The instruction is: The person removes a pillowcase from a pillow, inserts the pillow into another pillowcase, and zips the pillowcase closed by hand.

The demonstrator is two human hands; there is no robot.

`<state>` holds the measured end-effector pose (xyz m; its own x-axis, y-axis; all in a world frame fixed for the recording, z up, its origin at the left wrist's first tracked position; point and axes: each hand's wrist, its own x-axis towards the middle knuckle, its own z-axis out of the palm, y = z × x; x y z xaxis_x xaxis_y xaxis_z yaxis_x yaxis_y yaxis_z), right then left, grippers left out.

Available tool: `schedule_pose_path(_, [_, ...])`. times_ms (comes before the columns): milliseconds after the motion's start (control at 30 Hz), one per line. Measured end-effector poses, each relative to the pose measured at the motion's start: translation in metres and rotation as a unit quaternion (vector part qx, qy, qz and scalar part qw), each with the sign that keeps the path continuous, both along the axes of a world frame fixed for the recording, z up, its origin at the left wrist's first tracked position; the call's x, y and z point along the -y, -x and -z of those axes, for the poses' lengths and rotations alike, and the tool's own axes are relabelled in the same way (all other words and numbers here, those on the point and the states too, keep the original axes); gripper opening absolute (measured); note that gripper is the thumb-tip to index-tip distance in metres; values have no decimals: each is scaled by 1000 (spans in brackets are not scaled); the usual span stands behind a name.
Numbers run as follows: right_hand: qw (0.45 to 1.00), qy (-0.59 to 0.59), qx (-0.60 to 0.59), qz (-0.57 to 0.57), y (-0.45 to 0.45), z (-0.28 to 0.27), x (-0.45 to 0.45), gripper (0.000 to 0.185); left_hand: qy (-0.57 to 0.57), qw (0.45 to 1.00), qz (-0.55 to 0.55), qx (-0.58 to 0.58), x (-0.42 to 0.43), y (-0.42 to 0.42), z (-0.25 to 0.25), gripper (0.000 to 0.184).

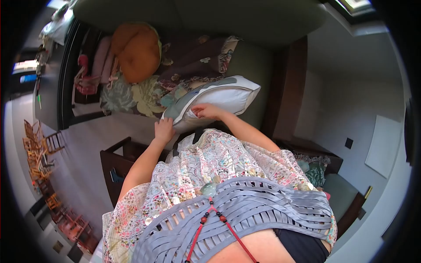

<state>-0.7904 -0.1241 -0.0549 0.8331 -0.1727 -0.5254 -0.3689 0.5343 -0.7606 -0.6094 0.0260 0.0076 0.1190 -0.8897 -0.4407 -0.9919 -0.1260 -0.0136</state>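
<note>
A pillow (230, 98) with a white side and a grey-green patterned side stands tilted in front of me, at the edge of a dark green sofa seat. The fingers of my left hand (164, 129) are closed over its lower left corner. My right hand (207, 111) lies against the white side, thumb and fingers pinched on the white fabric near the seam. Whether that edge is open or has a zip is too small to tell. Behind the pillow a dark floral throw (193, 59) with a fringed edge covers part of the seat.
An orange round cushion (137, 51) and a pink rolled cushion (101, 59) sit at the sofa's left end. A dark wooden side (287, 87) rises at the right. Low dark wooden furniture (115, 162) stands by my left arm. Several wooden chairs (41, 149) are far left.
</note>
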Motion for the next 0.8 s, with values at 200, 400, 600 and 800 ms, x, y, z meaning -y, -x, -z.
schedule_pose_path(200, [950,256,-19,-175,-26,15,3,42,141,986,20,-86,5,1,43,9])
schedule_pose_path(400, [866,329,-105,-361,-25,91,-9,61,-18,976,131,-174,13,26,13,13])
schedule_pose_path(600, [952,177,-105,-228,-46,12,15,46,20,985,17,-168,-4,-3,11,11])
schedule_pose_path(800, [749,635,-166,-89,-49,-71,49,16,284,942,-20,-175,47,4,-31,11])
